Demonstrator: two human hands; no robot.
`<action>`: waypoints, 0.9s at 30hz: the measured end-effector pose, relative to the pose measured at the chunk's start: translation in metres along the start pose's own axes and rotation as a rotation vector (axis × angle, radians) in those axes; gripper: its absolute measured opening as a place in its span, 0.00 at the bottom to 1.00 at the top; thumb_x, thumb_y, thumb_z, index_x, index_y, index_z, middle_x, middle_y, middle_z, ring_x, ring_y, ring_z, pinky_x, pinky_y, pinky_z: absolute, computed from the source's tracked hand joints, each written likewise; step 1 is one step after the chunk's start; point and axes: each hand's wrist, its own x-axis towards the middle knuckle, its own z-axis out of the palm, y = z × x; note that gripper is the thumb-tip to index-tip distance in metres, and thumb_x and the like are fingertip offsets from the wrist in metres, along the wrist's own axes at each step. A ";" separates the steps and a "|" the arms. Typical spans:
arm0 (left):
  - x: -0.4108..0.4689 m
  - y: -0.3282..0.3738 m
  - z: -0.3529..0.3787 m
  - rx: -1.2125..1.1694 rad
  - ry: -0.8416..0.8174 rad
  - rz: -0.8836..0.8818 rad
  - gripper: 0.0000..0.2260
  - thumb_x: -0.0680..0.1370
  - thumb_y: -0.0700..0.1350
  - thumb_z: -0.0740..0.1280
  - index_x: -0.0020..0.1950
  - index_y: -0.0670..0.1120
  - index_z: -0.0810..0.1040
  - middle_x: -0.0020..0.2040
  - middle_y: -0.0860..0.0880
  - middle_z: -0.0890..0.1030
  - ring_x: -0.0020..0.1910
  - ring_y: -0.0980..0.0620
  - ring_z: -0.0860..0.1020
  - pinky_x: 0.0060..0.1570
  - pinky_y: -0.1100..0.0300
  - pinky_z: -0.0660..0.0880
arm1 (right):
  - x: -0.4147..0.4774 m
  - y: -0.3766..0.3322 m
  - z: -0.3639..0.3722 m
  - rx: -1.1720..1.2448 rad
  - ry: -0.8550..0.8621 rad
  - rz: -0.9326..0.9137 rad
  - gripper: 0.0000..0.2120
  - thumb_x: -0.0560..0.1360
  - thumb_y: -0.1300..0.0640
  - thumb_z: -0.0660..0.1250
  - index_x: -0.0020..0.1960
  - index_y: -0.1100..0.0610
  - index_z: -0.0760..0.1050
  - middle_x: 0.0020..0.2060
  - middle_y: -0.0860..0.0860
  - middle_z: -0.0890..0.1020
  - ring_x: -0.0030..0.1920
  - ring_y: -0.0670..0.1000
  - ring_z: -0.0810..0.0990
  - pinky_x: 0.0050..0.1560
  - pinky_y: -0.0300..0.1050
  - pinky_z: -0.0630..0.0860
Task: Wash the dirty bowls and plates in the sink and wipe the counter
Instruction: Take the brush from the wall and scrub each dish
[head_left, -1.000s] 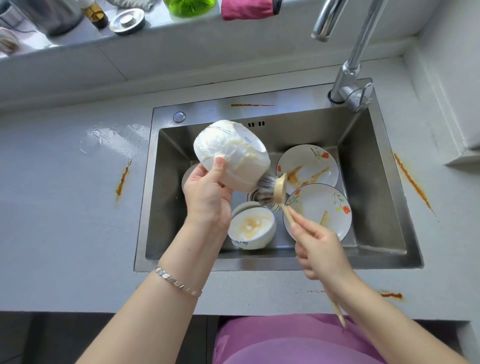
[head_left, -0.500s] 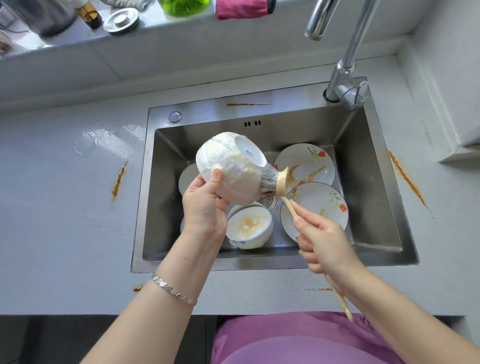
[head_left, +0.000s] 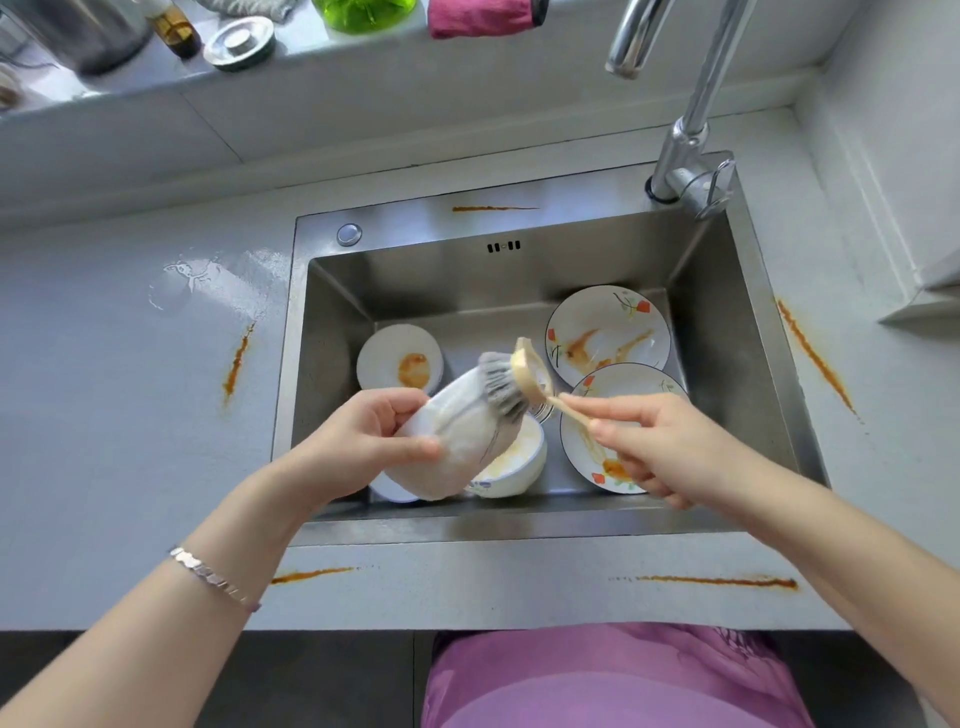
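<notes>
The left hand (head_left: 374, 441) grips a soapy bowl (head_left: 457, 447) over the sink (head_left: 415, 218), thumb laid across its outer wall and fingers curled round the far side, so the bowl hangs tilted above the basin, clear of the dishes under it. The right hand (head_left: 649, 441) pinches the thin wooden handle of a brush (head_left: 506, 382) between thumb and fingers. The handle runs from that hand up and to the left to the round head, whose grey bristles press on the bowl's upper right side. So the bowl lies left of and just below the brush head, between the two hands, with the left hand on it and the right reaching it only through the brush. Foam covers the surface, and I cannot tell which way the mouth faces. The step in hand looks like scrubbing the outside. The next stroke probably means dragging the bristles along the handle's line, down and left toward the left thumb, while the left hand rolls the bowl to offer a fresh patch. The slick wall could slide in that grip. Below lie a second bowl (head_left: 519, 457), a small plate (head_left: 397, 358) at the back left, and a far plate (head_left: 608, 332) and near plate (head_left: 626, 382) at the right, all stained orange. Orange streaks (head_left: 236, 364) mark the counter (head_left: 130, 441), so wiping is not yet done.
</notes>
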 end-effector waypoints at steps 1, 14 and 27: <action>0.000 -0.001 0.001 0.056 -0.008 -0.008 0.11 0.65 0.46 0.73 0.43 0.43 0.80 0.35 0.52 0.79 0.37 0.56 0.76 0.39 0.63 0.73 | -0.003 -0.005 0.005 -0.081 -0.016 -0.067 0.17 0.80 0.62 0.57 0.63 0.46 0.72 0.15 0.41 0.62 0.17 0.42 0.61 0.20 0.28 0.57; 0.005 -0.001 0.001 -0.069 0.097 0.077 0.11 0.60 0.52 0.73 0.40 0.50 0.83 0.36 0.52 0.81 0.37 0.55 0.78 0.37 0.63 0.74 | 0.004 0.002 0.021 -0.100 0.112 -0.178 0.18 0.80 0.63 0.57 0.65 0.47 0.70 0.14 0.40 0.63 0.18 0.41 0.65 0.25 0.27 0.62; 0.033 0.004 0.042 -0.783 0.619 -0.017 0.07 0.78 0.36 0.61 0.44 0.43 0.78 0.35 0.51 0.83 0.33 0.55 0.81 0.32 0.64 0.77 | 0.014 0.035 0.042 0.025 0.217 -0.108 0.18 0.80 0.63 0.56 0.68 0.51 0.68 0.19 0.31 0.71 0.25 0.29 0.70 0.28 0.23 0.66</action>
